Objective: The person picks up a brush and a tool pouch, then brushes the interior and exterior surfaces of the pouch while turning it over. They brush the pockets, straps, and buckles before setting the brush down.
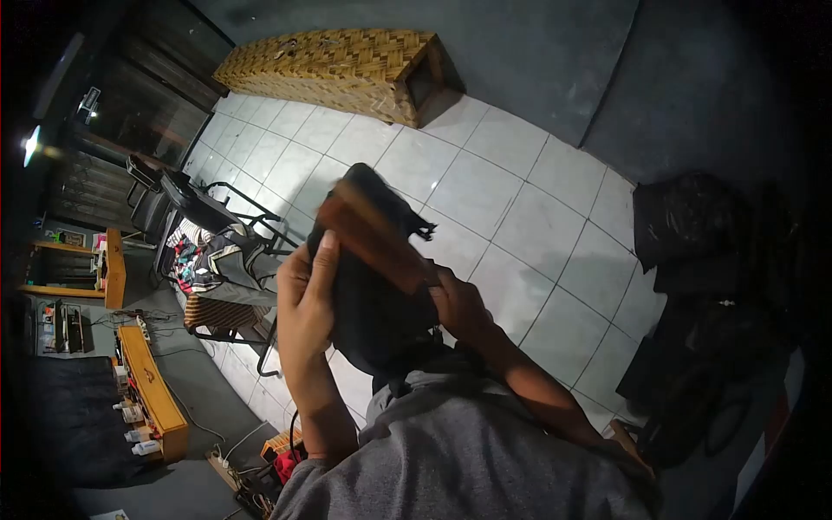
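A flat brown object (373,240), blurred along its upper edge, lies slantwise across a black bag or cloth bundle (368,316) in front of my chest. My left hand (308,286) is closed on the left side of the black bundle, its thumb pressed near the brown object's left end. At the brown object's lower right end, my right hand (459,303) is closed round it, with the fingers partly hidden. Black straps or fringe stick out at the bundle's upper right.
A long woven-pattern bench (334,74) stands by the far wall. To the left are a black chair (199,204) with clothes (204,260) and wooden shelves (152,390) with bottles. Dark bags (685,221) lie at the right. White tiles (529,234) cover the floor.
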Available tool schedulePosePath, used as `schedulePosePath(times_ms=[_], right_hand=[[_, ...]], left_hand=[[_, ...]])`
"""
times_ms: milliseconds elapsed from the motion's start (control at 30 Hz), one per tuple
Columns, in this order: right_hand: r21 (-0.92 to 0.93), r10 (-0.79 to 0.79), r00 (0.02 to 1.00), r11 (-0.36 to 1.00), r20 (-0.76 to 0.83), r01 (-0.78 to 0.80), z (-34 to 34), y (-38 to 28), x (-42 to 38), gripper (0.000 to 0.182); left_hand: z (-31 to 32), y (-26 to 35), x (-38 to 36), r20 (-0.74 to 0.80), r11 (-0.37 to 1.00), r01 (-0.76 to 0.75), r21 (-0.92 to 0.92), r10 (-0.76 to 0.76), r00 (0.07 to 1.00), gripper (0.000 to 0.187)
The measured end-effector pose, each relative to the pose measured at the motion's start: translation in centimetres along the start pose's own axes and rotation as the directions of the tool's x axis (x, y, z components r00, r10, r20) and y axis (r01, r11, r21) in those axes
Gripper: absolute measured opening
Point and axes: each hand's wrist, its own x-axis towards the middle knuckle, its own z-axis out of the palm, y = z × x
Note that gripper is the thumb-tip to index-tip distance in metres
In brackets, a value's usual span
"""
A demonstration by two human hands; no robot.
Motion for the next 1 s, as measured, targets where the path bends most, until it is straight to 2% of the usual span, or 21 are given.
schedulePosePath(times_ms=[33, 67, 100, 133, 200, 233, 367, 400, 433, 467, 500, 567, 600, 633, 700, 767, 833, 867, 900, 933, 1000], right_hand=[[-0.09, -0.018, 1.0, 0.996, 0.011, 0.019, 1.0, 1.9, 0.1, 0.022], [-0.218, 0.088, 0.992, 0.974, 0.085, -0.068, 1.6, 4.4, -0.3, 0.025], [-0.35, 0.198, 0.969, 0.927, 0.146, -0.136, 1.6, 7.6, -0.8, 0.028], [-0.335, 0.135, 0.98, 0.939, 0.149, -0.078, 1.2, 10.9, -1.7, 0.027], [-0.642, 0.357, 0.915, 0.75, 0.189, -0.16, 0.8, 17.9, -5.1, 0.025], [-0.724, 0.561, 0.794, 0.646, 0.236, -0.242, -0.4, 18.7, -5.7, 0.024], [-0.73, 0.704, 0.697, 0.546, 0.136, -0.41, -2.3, 20.6, -10.3, 0.02], [-0.731, 0.706, 0.697, 0.542, 0.128, -0.415, -2.9, 20.7, -11.0, 0.02], [-0.675, 0.493, 0.858, 0.684, 0.146, -0.278, -3.4, 20.8, -11.7, 0.02], [-0.615, 0.247, 0.958, 0.781, 0.146, -0.108, -3.7, 21.0, -12.3, 0.021], [-0.617, 0.257, 0.956, 0.778, 0.141, -0.118, -4.3, 18.8, -12.0, 0.021], [-0.433, 0.281, 0.96, 0.864, -0.01, -0.257, -5.9, 9.6, -9.5, 0.021], [-0.101, 0.368, 0.921, 0.919, -0.129, -0.382, -5.6, 7.0, -8.6, 0.017], [0.165, 0.4, 0.9, 0.912, -0.171, -0.374, -5.1, 4.7, -7.7, 0.017], [0.331, 0.271, 0.955, 0.918, -0.121, -0.219, -5.7, -1.4, -5.8, 0.019], [0.248, 0.203, 0.979, 0.95, -0.022, -0.192, -5.6, -2.8, -4.9, 0.019], [0.142, -0.105, 0.994, 0.985, 0.027, 0.1, -5.1, -3.6, -2.6, 0.022], [0.097, 0.028, 0.998, 0.995, 0.062, -0.034, -4.1, -2.5, -2.6, 0.02], [0.051, 0.161, 0.983, 0.985, 0.091, -0.166, -2.8, -0.2, -2.7, 0.02], [0.051, 0.152, 0.984, 0.986, 0.089, -0.157, -1.6, 3.3, -3.4, 0.02], [-0.29, 0.001, 0.995, 0.957, 0.103, 0.03, 0.2, 11.9, -6.1, 0.019]], left_hand=[[0.5, 1.1, 0.1, -0.051, 0.999, -0.032, -0.003, 0.031, 0.998, 0.028], [0.8, 1.6, 0.1, -0.103, 0.998, -0.058, -0.006, 0.057, 0.993, 0.027], [0.1, 1.7, 0.2, -0.064, 0.995, -0.07, -0.077, 0.065, 0.996, 0.027], [0.3, 2.2, 0.0, -0.068, 0.992, -0.091, -0.09, 0.085, 0.994, 0.026], [0.4, 2.4, -0.4, -0.07, 0.99, -0.103, -0.098, 0.097, 0.993, 0.025], [0.2, 2.1, -0.4, -0.14, 0.984, -0.124, -0.131, 0.106, 0.985, 0.025], [0.0, 1.1, -0.1, -0.346, 0.976, -0.129, -0.176, 0.061, 0.936, 0.024], [-0.1, 0.9, 0.1, -0.339, 0.975, -0.128, -0.18, 0.061, 0.939, 0.024], [-0.3, 0.7, 0.3, -0.253, 0.985, -0.101, -0.142, 0.063, 0.965, 0.024], [-0.4, 0.4, 0.4, -0.167, 0.992, -0.074, -0.099, 0.057, 0.984, 0.025], [-0.4, -0.1, 0.4, -0.16, 0.993, -0.066, -0.099, 0.049, 0.986, 0.025], [0.2, -0.9, 0.5, -0.095, 0.995, -0.038, -0.097, 0.029, 0.995, 0.017], [1.2, -0.8, 0.2, -0.113, 0.994, -0.024, -0.102, 0.012, 0.994, 0.02], [1.3, -1.0, -0.1, -0.063, 0.997, -0.025, -0.08, 0.02, 0.998, 0.022], [2.2, -1.1, -0.1, 0.021, 0.998, -0.066, 0.001, 0.066, 0.998, 0.025], [2.7, -1.3, 0.0, 0.036, 0.996, -0.062, 0.06, 0.06, 0.998, 0.027], [3.3, -1.2, 0.0, 0.09, 0.976, -0.182, 0.119, 0.172, 0.981, 0.031], [2.8, -0.8, 0.2, 0.201, 0.972, -0.214, 0.1, 0.191, 0.961, 0.026], [3.2, -0.3, 0.1, 0.203, 0.971, -0.219, 0.098, 0.196, 0.959, 0.026], [3.7, 0.4, 0.0, 0.125, 0.976, -0.215, 0.026, 0.21, 0.97, 0.025], [3.8, 1.1, 0.2, 0.027, 0.965, -0.236, -0.113, 0.24, 0.97, 0.024]])
